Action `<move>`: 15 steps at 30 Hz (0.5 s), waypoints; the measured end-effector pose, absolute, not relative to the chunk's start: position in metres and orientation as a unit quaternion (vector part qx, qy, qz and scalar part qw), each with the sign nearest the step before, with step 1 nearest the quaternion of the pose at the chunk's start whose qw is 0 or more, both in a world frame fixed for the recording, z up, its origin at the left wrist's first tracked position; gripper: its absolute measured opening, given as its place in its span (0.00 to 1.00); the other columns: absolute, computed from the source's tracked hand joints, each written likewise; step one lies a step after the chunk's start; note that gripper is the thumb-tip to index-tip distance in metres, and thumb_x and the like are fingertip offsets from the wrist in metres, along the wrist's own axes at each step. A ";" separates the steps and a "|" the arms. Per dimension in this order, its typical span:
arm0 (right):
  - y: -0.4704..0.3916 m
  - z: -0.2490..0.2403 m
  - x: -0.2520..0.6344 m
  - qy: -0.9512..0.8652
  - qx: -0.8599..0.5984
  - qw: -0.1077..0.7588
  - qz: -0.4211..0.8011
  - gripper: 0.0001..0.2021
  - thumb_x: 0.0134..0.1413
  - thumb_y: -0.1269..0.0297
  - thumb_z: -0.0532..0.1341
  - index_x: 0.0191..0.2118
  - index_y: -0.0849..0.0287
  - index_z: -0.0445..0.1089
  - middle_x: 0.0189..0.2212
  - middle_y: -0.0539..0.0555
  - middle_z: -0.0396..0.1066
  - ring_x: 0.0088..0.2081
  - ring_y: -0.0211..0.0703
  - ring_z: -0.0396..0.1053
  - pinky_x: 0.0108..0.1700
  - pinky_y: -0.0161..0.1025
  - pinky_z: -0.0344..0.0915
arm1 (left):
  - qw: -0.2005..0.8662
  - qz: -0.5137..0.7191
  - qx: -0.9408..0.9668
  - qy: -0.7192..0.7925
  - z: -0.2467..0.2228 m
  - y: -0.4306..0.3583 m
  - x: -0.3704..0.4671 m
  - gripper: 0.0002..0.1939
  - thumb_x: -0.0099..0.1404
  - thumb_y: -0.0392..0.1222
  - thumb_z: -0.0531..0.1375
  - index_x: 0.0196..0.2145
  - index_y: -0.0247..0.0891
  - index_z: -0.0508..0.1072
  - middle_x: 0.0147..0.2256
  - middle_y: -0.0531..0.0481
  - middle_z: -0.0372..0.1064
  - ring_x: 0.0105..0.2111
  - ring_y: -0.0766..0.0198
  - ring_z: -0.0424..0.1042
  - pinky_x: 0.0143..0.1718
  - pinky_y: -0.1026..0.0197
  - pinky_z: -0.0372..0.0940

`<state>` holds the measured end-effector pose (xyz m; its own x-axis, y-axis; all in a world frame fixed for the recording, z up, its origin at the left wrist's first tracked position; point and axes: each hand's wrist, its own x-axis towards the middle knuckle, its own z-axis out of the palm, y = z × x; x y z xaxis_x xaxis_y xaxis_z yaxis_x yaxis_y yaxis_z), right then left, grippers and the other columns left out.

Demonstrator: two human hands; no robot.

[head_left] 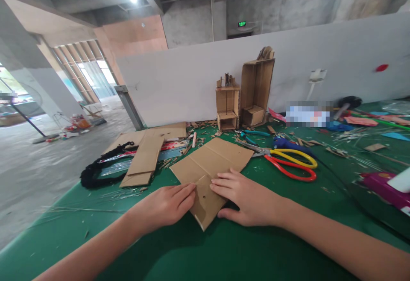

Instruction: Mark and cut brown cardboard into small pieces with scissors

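Note:
A brown cardboard sheet (213,155) with crease lines lies on the green table, one corner toward me. Over its near end is a cardboard piece (206,208) with a small dark hole; I cannot tell whether it is separate or a folded part. My left hand (171,204) is closed at the left edge of this piece, fingers pressed together. Across the right side rests my right hand (243,197), its fingers stretched out and thumb apart near the edge. Scissors (282,159) with one yellow and one red handle lie beyond my right hand, their blades by the sheet.
Cardboard strips (145,157) and a black fuzzy loop (91,176) lie left. Two open cardboard boxes (256,89) stand against the white partition (179,84). Blue-handled pliers (251,136) lie among scraps. A purple box-like object (384,187) and dark cable are at right.

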<state>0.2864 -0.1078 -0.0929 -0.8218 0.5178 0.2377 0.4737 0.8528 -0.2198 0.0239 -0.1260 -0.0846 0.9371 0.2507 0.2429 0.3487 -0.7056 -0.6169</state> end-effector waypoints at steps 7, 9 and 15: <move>-0.105 -0.093 0.284 -0.953 -0.256 0.150 0.069 0.29 0.56 0.46 0.53 0.58 0.59 0.61 0.55 0.58 0.64 0.58 0.56 0.55 0.57 0.58 0.48 | 0.333 -0.016 -0.921 -0.201 -0.084 -0.129 0.025 0.17 0.64 0.30 0.50 0.50 0.29 0.65 0.45 0.37 0.70 0.38 0.56 0.74 0.36 0.57 0.72; -0.105 -0.093 0.285 -0.953 -0.254 0.145 0.072 0.30 0.56 0.45 0.52 0.58 0.59 0.60 0.56 0.58 0.63 0.58 0.56 0.55 0.57 0.59 0.48 | 0.330 -0.005 -0.921 -0.206 -0.084 -0.131 0.025 0.18 0.64 0.30 0.50 0.52 0.29 0.64 0.45 0.37 0.70 0.39 0.55 0.73 0.36 0.57 0.72; -0.101 -0.092 0.285 -0.957 -0.243 0.136 0.078 0.30 0.57 0.45 0.51 0.59 0.58 0.59 0.56 0.57 0.63 0.58 0.55 0.54 0.58 0.58 0.47 | 0.326 -0.017 -0.925 -0.196 -0.086 -0.131 0.022 0.17 0.64 0.29 0.50 0.51 0.28 0.65 0.45 0.37 0.71 0.41 0.55 0.73 0.38 0.56 0.71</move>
